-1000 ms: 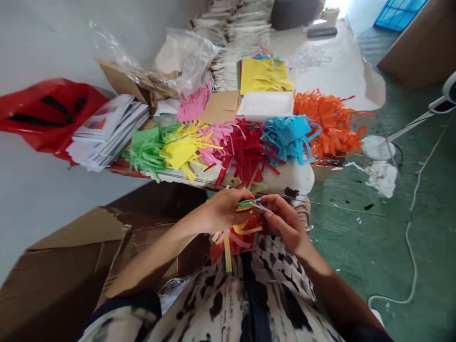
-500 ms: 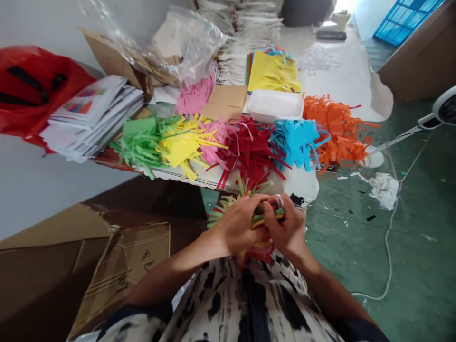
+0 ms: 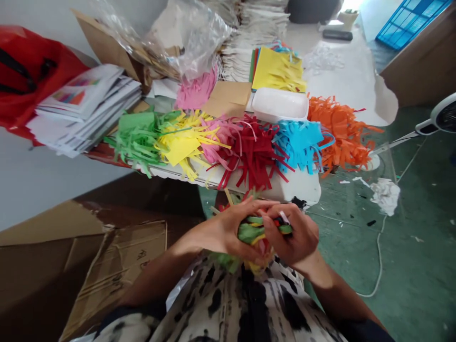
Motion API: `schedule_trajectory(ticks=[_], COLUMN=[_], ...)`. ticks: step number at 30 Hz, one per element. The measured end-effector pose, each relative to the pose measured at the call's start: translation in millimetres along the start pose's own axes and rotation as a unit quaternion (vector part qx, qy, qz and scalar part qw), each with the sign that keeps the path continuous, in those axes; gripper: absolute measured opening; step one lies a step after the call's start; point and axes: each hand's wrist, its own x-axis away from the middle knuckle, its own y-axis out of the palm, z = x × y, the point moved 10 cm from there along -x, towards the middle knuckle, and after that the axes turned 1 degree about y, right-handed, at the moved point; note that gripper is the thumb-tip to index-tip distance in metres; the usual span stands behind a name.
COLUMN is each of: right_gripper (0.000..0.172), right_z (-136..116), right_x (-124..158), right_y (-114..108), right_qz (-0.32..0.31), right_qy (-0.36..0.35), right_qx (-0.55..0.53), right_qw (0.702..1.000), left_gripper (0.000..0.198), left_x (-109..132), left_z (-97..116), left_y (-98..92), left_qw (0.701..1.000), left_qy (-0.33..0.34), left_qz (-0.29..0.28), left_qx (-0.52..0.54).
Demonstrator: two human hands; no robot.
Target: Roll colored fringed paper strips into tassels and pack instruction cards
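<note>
A bundle of fringed paper strips (image 3: pixel 251 232) in green, yellow, red and pink sits squeezed between both my hands over my lap. My left hand (image 3: pixel 228 230) wraps round its left side, fingers curled over the top. My right hand (image 3: pixel 295 235) closes on the right end, where a small white strip sticks out by the fingers. Loose strip ends hang below the hands. On the low white table (image 3: pixel 302 185) just beyond lie piles of cut fringe: green (image 3: pixel 137 140), yellow (image 3: pixel 181 142), pink (image 3: pixel 217 137), red (image 3: pixel 254 152), blue (image 3: pixel 299 142) and orange (image 3: pixel 338 130).
A white foam tray (image 3: pixel 280 104) and a yellow sheet stack (image 3: pixel 278 71) lie behind the fringe. A pile of printed sheets (image 3: pixel 83 109) and a red bag (image 3: pixel 24 71) are at the left. Open cardboard boxes (image 3: pixel 81 266) stand at my left. A fan (image 3: pixel 441 118) and cord (image 3: pixel 377 266) lie on the green floor.
Both hands have closed tighter round the bundle and come lower toward my lap. The hanging strips are now gathered in. The camera view has tilted slightly.
</note>
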Motion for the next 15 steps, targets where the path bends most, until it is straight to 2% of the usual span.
schedule_trajectory(ticks=[3, 6, 10, 12, 15], right_gripper=[0.002, 0.004, 0.006, 0.008, 0.016], right_z=[0.0, 6.7, 19.0, 25.4, 37.3], right_x=[2.2, 5.3, 4.7, 0.8, -7.4], right_y=[-5.7, -13.5, -11.4, -7.5, -1.9], right_qz=[0.017, 0.049, 0.032, 0.013, -0.005], right_qy=[0.000, 0.027, 0.074, 0.101, 0.150], right_qx=[0.025, 0.046, 0.034, 0.014, -0.044], right_qw=[1.000, 0.997, 0.996, 0.995, 0.988], left_gripper=[0.092, 0.084, 0.046, 0.033, 0.027], left_x=[3.1, 5.9, 9.2, 9.2, 8.3], left_z=[-26.8, -45.5, -54.2, -50.4, -45.3], left_y=[11.4, 16.2, 15.9, 14.3, 12.3], left_qw=[0.988, 0.970, 0.962, 0.968, 0.973], left_qy=[-0.034, -0.050, -0.089, -0.097, -0.098], left_qz=[0.026, 0.068, 0.104, 0.091, 0.057], left_qx=[0.148, 0.227, 0.234, 0.213, 0.199])
